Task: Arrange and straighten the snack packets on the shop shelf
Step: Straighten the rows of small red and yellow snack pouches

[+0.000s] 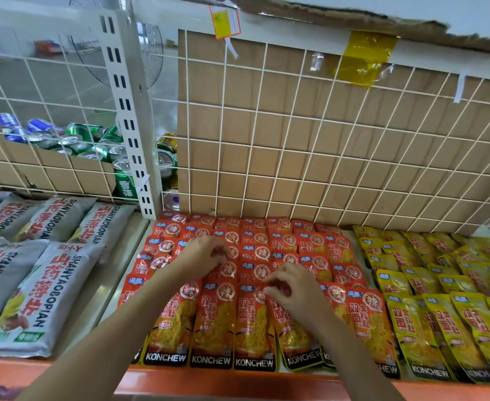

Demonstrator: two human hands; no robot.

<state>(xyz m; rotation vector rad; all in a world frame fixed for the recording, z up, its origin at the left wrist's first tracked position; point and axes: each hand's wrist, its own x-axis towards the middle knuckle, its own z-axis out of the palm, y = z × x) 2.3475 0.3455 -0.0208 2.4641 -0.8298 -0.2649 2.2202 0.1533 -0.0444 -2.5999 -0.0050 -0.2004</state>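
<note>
Pinching with curled fingers, right hand (pixel 291 286) sits on the red snack packets (pixel 255 285), thumb and fingertips closed at the top edge of one front-row packet; whether it truly grips the foil, cannot tell. Left hand (pixel 204 253) further back, fingers bent down onto packets in the middle rows, grip likewise unclear. Both forearms reach in from the bottom edge. Red packets lie flat in overlapping rows on the shelf (pixel 238 380), front row reads KONCHEW. Yellow packets (pixel 440 299) just beside them on the right, same overlapping layout. Grey snack bags (pixel 35 285) on the left, apart across a white divider. White wire grid (pixel 295 140) stands behind, cardboard (pixel 267 117) backing it. Drink cans (pixel 87 140) visible through the grid at upper left.
</note>
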